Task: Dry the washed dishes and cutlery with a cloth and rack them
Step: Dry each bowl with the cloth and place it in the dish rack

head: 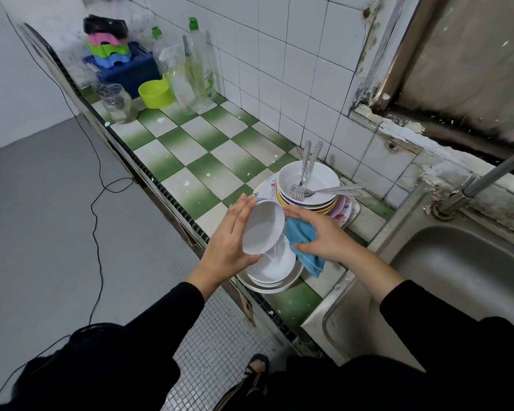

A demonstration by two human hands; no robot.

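Surface: A counter (190, 149) tiled in green and white checks ran under white wall tiles (279, 54), with a steel sink (457, 262) at its 3 o'clock end.
Far end: Bottles (199, 66), a glass jar (118, 103) and a green tub (155, 94) stood at 11 o'clock, well apart from the work.
Item in hand: A small white bowl (263, 226) was held tipped on edge above the counter's front edge, its mouth facing 4 o'clock.
Left hand (229, 241): It cupped the bowl's back, fingers spread along the outside and thumb under the lower rim.
Right hand (324, 235): It was closed round a bunched blue cloth (300, 232), fingertips touching the bowl's rim.
Key relation: The cloth lay at 3 o'clock of the bowl, just beside the open mouth. In my judgement the right hand was the nearer one to wipe the inside.
Near stack (276, 274): White dishes sat directly beneath the bowl, at 6 o'clock.
Far stack (309, 185): Bowls and plates stood at 1 o'clock with cutlery (302, 176) resting in the top bowl, judged as waiting for the cloth.
Rack: None could be identified.
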